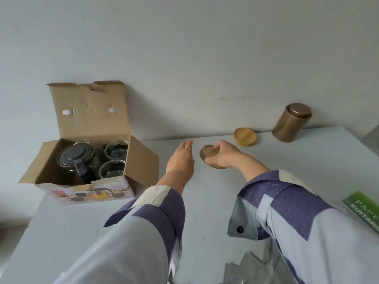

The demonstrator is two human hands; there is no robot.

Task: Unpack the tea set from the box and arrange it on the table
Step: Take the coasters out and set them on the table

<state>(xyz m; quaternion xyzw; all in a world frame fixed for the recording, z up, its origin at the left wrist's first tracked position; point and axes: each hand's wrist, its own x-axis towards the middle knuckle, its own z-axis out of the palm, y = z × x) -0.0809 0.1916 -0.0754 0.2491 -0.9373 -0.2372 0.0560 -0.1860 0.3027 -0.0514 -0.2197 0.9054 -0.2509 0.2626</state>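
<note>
An open cardboard box (141,158) stands at the left of the white table (205,212). Inside it are a glass teapot with a dark lid (77,158) and two glass cups (115,151). My right hand (222,154) grips a stack of round wooden coasters (208,152) at the table's middle, low over the surface. My left hand (182,158) hovers open just left of the stack, holding nothing. Another wooden coaster (245,137) lies flat farther back to the right.
A gold metal tin (291,123) stands at the back right by the wall. A green packet (365,210) lies at the right edge. Grey paper pieces (252,267) lie at the near edge. The box's lid flap (90,109) leans on the wall.
</note>
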